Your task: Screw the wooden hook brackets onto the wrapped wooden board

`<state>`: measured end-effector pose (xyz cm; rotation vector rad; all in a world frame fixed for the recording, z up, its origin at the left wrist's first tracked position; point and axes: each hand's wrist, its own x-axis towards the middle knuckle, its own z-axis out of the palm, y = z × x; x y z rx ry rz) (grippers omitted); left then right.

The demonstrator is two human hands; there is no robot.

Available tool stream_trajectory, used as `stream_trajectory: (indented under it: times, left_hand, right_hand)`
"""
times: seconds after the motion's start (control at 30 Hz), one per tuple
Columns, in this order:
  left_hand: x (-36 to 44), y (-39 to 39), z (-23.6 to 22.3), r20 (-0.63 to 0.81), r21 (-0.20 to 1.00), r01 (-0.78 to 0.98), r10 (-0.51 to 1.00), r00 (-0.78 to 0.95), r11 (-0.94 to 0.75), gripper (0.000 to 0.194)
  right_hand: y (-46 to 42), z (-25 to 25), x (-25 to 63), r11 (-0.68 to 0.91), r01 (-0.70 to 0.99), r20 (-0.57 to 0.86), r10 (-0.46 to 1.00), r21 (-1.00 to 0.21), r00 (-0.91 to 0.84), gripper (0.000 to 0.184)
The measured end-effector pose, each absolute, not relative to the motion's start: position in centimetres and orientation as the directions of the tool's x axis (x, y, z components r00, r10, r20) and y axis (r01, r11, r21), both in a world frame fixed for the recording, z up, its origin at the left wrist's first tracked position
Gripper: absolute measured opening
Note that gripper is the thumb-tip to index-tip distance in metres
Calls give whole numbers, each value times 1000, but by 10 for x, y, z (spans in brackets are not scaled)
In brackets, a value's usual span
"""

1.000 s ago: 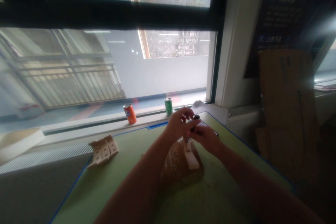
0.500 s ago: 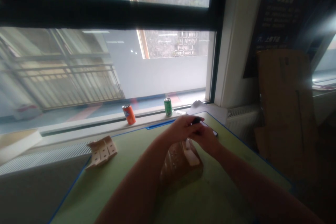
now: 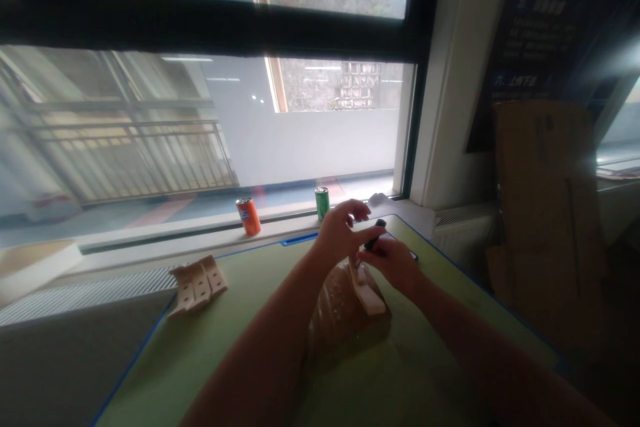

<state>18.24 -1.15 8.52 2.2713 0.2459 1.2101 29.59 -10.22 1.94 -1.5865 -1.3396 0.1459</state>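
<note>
My right hand [image 3: 395, 265] is closed around a black-handled screwdriver [image 3: 375, 235], tilted with its lower end down toward a pale wooden piece [image 3: 371, 299]. That piece lies on a brown block [image 3: 337, 313] with a shiny surface, partly covered by my left forearm. Raised just left of the screwdriver, my left hand [image 3: 343, 230] has its fingers apart and curved, holding nothing. Its thumb reaches toward the handle; whether it touches cannot be made out. Beyond my right hand, the edge of a dark flat object [image 3: 414, 255] shows.
The green board [image 3: 260, 280] has a blue edge. A beige slotted piece [image 3: 200, 285] lies at its left. On the windowsill stand an orange can [image 3: 249, 217] and a green can [image 3: 322, 203]. A cardboard sheet [image 3: 545, 213] leans at the right.
My left hand has come off the screwdriver's top and its fingers have spread. More of the black handle and the pale wooden piece shows. My right hand keeps its grip.
</note>
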Motion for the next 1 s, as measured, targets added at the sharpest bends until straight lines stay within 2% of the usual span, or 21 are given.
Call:
stream_trajectory:
  times: [0.1, 0.2, 0.33, 0.5, 0.67, 0.83, 1.0]
  left_hand:
    - [184, -21, 88, 745, 466, -37, 369, 556, -884, 27]
    - [185, -29, 90, 739, 445, 14, 377, 558, -895, 21]
    - [185, -28, 92, 687, 476, 24, 388, 614, -879, 17]
    - [184, -21, 92, 599, 572, -72, 356, 718, -817, 20]
    - [185, -15, 83, 592, 644, -122, 390, 705, -756, 23]
    - [183, -7, 79, 677, 600, -81, 452, 581, -796, 35]
    - [182, -9, 84, 685, 549, -110, 371, 627, -828, 24]
  right_hand:
    - [-102, 20, 296, 118, 690, 486, 793, -714, 367, 26]
    - [-102, 20, 295, 120, 702, 490, 796, -702, 355, 24]
    - [-102, 19, 293, 130, 705, 503, 790, -697, 352, 23]
    - [-102, 18, 292, 168, 720, 531, 787, -673, 313, 24]
    - [-102, 16, 291, 187, 752, 566, 774, -632, 284, 22]
    - [-102, 15, 289, 204, 794, 595, 769, -573, 232, 23]
    - [-101, 16, 287, 200, 836, 606, 773, -511, 186, 26]
